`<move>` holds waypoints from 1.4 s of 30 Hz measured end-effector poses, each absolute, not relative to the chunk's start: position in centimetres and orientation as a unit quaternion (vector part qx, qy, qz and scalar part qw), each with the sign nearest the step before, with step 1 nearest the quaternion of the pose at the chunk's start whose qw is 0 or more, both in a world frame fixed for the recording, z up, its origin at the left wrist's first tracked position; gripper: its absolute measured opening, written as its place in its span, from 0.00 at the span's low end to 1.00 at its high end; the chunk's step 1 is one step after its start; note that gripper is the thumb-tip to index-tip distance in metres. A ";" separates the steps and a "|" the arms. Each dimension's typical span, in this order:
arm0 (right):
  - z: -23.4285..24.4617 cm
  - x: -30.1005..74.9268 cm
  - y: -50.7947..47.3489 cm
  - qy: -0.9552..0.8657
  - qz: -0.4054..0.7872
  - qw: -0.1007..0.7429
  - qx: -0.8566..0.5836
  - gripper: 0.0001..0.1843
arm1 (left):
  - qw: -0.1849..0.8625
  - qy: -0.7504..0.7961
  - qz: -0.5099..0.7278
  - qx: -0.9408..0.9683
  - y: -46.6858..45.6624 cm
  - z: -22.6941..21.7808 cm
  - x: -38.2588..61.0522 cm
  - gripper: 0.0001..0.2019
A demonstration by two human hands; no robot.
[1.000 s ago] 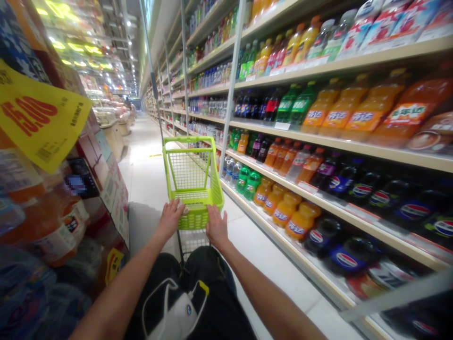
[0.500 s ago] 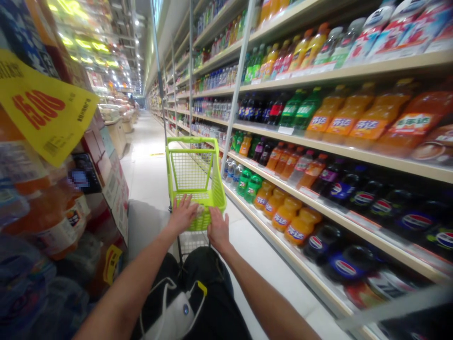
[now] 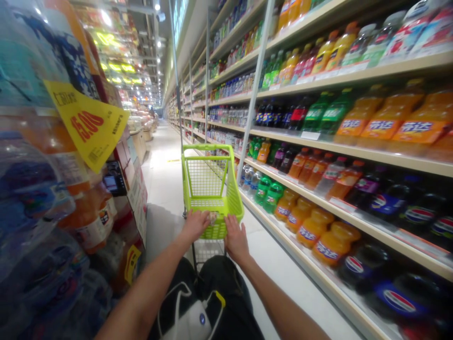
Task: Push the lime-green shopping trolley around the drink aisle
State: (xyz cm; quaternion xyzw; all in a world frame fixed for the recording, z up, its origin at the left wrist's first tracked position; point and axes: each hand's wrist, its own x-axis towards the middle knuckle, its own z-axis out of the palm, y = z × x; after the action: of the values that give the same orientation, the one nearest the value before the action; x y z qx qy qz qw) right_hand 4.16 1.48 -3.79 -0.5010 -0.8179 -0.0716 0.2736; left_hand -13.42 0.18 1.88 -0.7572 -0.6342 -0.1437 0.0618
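A lime-green shopping cart [image 3: 211, 182] stands in the aisle straight ahead of me, and its basket looks empty. My left hand [image 3: 196, 224] is curled over the near rim of the basket, with a small pale thing I cannot make out at its fingertips. My right hand [image 3: 235, 238] lies flat against the near wall of the basket, fingers stretched upward. Both forearms reach forward from the bottom of the view.
Long shelves [image 3: 339, 151] of soft-drink bottles run along the right. On the left is a stack of wrapped bottles [image 3: 53, 198] with a yellow price sign [image 3: 90, 123]. A white device with a cable [image 3: 187, 321] hangs at my waist. The pale floor [image 3: 166, 156] runs far ahead.
The cart and I have moved forward along the aisle, and the view has swung left. My left hand has slid right along the rim and curled over it. The right hand keeps its place.
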 end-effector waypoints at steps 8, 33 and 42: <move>-3.5 5.7 2.8 -0.818 -0.078 0.254 -0.509 0.31 | 0.050 -0.647 -0.158 -0.744 0.4 1.6 -11.4 0.13; -2.3 7.4 3.3 -0.755 0.031 0.336 -0.562 0.21 | 0.057 -0.492 -0.138 -0.858 0.9 1.9 -6.3 0.15; -0.9 9.2 2.6 -0.771 0.030 0.293 -0.565 0.20 | 0.103 -0.472 -0.095 -0.870 1.5 3.3 -7.9 0.13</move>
State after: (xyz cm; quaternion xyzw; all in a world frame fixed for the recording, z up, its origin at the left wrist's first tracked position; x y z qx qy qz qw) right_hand 9.17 2.63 -0.92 -0.5646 -0.7711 0.0297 0.2929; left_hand -7.87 1.47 3.32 -0.8703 -0.4722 -0.0947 0.1029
